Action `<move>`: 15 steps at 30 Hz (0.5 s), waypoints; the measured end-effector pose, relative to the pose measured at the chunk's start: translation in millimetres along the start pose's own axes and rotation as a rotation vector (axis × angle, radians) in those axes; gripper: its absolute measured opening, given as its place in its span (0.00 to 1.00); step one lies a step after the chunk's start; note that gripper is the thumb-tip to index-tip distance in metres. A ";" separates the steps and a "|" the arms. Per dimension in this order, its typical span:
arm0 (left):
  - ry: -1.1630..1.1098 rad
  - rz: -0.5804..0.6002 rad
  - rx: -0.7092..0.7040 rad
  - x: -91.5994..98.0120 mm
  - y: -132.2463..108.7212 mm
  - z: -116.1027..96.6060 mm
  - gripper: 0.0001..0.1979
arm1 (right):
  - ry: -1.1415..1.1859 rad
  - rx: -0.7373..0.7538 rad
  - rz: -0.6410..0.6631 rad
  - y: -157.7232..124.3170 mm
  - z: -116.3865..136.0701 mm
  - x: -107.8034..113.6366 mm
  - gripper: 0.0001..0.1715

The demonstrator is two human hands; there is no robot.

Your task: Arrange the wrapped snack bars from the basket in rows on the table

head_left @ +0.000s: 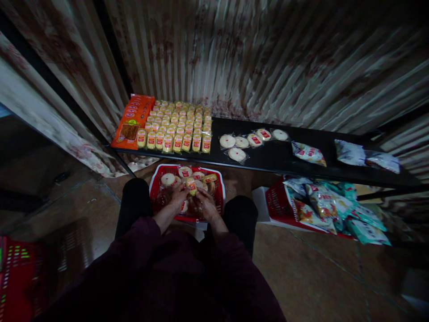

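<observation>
A small yellow packaged cake point(191, 185) with a red label is held upright over the basket between both hands. My left hand point(180, 197) is closed on its left side, and my right hand point(205, 202) grips its lower right. Below them, a red basket with a white rim point(221, 190) sits between my knees. Round flat packaged biscuits point(168, 179) and a few yellow packs point(210, 178) lie in it. On the black shelf point(214, 158) just beyond, many similar yellow cakes point(177, 127) stand in close rows.
An orange bag point(132, 120) lies at the shelf's left end. Round biscuits point(237, 154) and white bags point(349, 152) lie farther right. Under the shelf, a second basket point(278, 199) holds snack bags point(321, 201). Another red basket point(23, 268) stands lower left. A pleated curtain point(214, 53) hangs behind.
</observation>
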State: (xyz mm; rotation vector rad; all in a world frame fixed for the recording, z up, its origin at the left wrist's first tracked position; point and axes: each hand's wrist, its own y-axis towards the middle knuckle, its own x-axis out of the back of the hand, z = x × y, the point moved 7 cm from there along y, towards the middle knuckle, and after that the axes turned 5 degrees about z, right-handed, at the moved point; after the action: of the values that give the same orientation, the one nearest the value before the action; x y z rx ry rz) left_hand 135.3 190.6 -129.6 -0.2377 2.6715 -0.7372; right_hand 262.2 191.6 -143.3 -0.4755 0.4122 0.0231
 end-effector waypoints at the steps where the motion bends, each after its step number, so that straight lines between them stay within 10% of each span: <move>1: -0.006 0.000 0.007 -0.2 -0.3 0.2 0.15 | 0.003 -0.001 -0.010 0.0 0.1 0.7 0.22; 15: 0.077 -0.108 -0.118 8.4 16.5 6.4 0.19 | -0.057 0.125 -0.006 11.8 -6.3 8.9 0.24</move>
State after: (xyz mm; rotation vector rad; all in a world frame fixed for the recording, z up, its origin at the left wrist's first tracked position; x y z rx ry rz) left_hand 128.9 199.6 -145.9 -0.3939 2.7975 -0.6334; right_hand 266.6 198.6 -157.0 -0.3522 0.3537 0.0047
